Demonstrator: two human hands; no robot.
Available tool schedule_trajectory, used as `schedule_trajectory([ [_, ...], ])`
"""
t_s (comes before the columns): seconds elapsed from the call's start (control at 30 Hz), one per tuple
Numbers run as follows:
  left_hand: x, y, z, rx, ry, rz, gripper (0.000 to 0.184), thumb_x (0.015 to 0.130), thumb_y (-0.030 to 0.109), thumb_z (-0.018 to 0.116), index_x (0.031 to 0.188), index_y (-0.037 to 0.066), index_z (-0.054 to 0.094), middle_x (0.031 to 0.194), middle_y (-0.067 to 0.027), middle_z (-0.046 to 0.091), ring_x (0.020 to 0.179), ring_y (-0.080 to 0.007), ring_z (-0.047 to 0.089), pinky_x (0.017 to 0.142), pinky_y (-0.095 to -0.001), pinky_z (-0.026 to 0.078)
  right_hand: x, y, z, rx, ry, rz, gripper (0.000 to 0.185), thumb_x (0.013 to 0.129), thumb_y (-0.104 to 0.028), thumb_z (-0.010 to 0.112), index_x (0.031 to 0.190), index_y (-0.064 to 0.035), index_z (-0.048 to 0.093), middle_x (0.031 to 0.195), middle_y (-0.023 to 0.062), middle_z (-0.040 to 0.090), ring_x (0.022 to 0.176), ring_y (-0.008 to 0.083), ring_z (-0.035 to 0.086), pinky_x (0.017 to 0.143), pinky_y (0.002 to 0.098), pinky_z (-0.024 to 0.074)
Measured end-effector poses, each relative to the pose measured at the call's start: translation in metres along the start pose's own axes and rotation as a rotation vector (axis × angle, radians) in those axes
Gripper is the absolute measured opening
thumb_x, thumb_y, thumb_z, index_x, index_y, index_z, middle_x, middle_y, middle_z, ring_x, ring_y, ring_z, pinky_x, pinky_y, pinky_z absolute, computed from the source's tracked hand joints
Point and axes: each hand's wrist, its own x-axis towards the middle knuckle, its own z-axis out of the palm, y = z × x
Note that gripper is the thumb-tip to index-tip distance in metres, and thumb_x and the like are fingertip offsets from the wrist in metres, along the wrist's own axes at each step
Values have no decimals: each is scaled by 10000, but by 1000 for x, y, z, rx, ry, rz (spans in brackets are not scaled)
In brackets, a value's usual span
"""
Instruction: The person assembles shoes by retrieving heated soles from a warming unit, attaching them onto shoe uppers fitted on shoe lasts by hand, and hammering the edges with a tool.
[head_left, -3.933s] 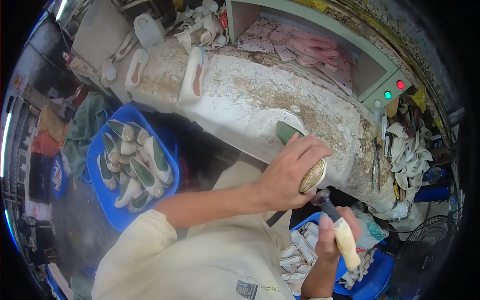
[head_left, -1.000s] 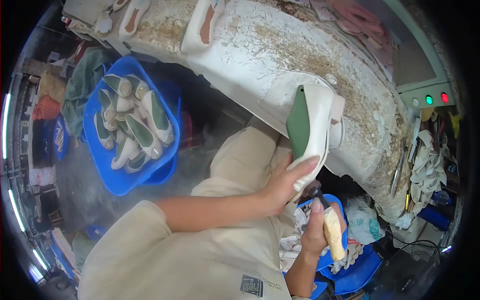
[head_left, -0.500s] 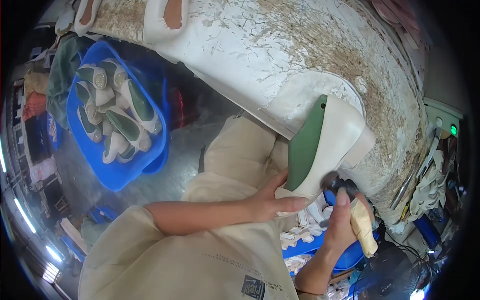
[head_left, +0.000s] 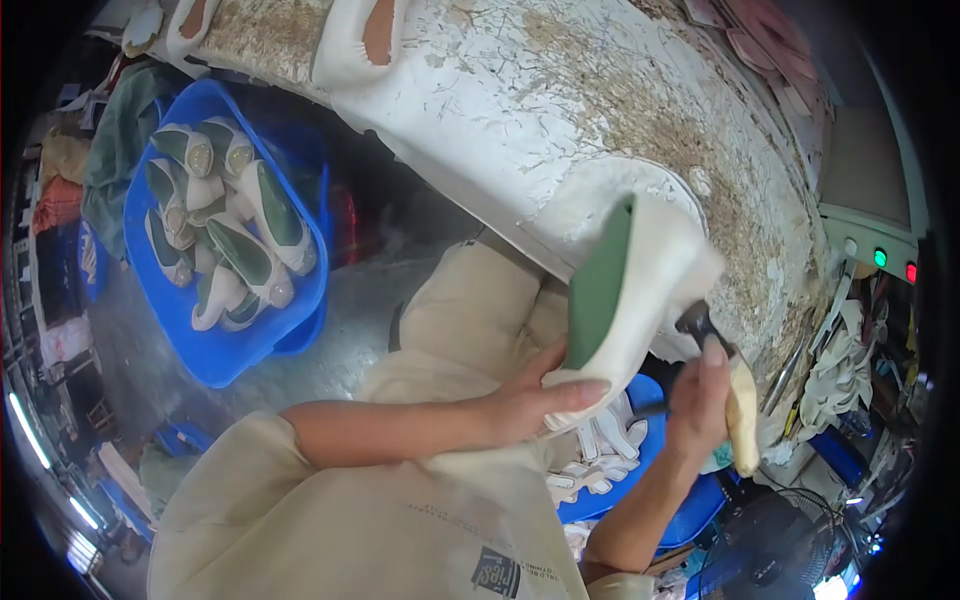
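Observation:
A white shoe upper (head_left: 643, 300) sits over a green shoe last (head_left: 602, 290), tilted above the workbench edge and blurred at its far end. My left hand (head_left: 545, 402) grips its near end, thumb across the white surface. Beside the shoe, on its right, my right hand (head_left: 700, 405) is closed around a hammer-like tool (head_left: 742, 420) with a dark rounded head and a pale wrapped handle. That head is close to the shoe's right side, with a small gap visible between them. Part of the tool is hidden behind my fingers.
A worn white workbench (head_left: 470, 130), stained with dried residue, curves across the top. More white uppers (head_left: 355, 55) lie at its edge. On the left stands a blue bin (head_left: 215, 365) of several shoes on green lasts. Below my right arm are another blue bin (head_left: 640, 470) and a fan (head_left: 765, 545).
The tool's head has moved up and right, away from the shoe's lower side. The shoe has shifted slightly left in my left hand's grip. The view has turned a little.

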Motion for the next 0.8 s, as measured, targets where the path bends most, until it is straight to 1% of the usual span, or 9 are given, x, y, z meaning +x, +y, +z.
schedule_trajectory([
  [0.07,1,10,5,-62,-8,5,854,912,330,726,1564,84,233,1472,-108,438,1348,-193,424,1110,-342,353,7,2,6,9,-65,57,284,925,-304,677,735,-113,587,547,-78,383,454,16,304,422,222,195],
  [0.13,-1,10,8,-24,-8,47,781,921,348,689,1534,101,275,1240,-102,553,1003,-163,547,794,-309,439,19,-8,-7,-31,-76,124,272,919,-289,688,739,-106,598,549,-68,399,460,33,332,430,232,227],
  [0.2,-1,12,6,11,-20,61,725,930,377,658,1506,104,312,1097,-105,611,784,-151,601,609,-291,471,31,-20,-17,-107,-36,228,238,916,-254,695,782,-63,645,565,-44,454,483,70,416,457,237,322],
  [0.3,1,9,-7,-70,-155,31,683,941,437,619,1471,94,357,1047,-123,610,686,-158,584,553,-283,448,71,-15,-33,-590,13,-377,201,931,-161,674,1027,15,678,782,33,608,725,131,595,665,265,484],
  [0.4,3,0,-33,-292,-409,-15,676,943,496,583,1452,95,390,1061,-143,605,671,-162,582,535,-273,436,70,-24,-44,-1132,213,-956,343,930,-105,669,1238,24,587,1032,80,662,922,200,620,805,329,479],
  [0.5,1,6,-39,-337,-501,-20,692,930,509,591,1444,84,405,1080,-154,599,695,-165,592,540,-273,440,32,-6,-37,-494,145,-518,371,938,-99,656,1281,13,569,1198,124,626,1069,204,598,925,348,459],
  [0.57,7,4,-48,-362,-570,-33,700,913,446,655,1447,71,402,1108,-150,593,753,-178,606,590,-292,470,-2,-7,-25,-194,-133,-233,447,957,-180,644,1331,28,515,1230,155,613,1122,241,596,980,376,461],
  [0.73,0,24,-61,1027,153,629,827,767,224,807,1469,69,398,1185,-158,553,1030,-275,566,891,-376,463,-59,10,1,791,-610,193,710,952,-351,631,1480,22,335,1367,182,538,1263,300,542,1075,387,414],
  [0.8,2,28,-74,1441,308,768,885,699,199,832,1467,78,409,1220,-168,527,1129,-327,531,978,-427,430,-70,28,7,781,-502,228,774,933,-348,646,1505,24,282,1411,186,501,1308,311,505,1103,402,386],
])
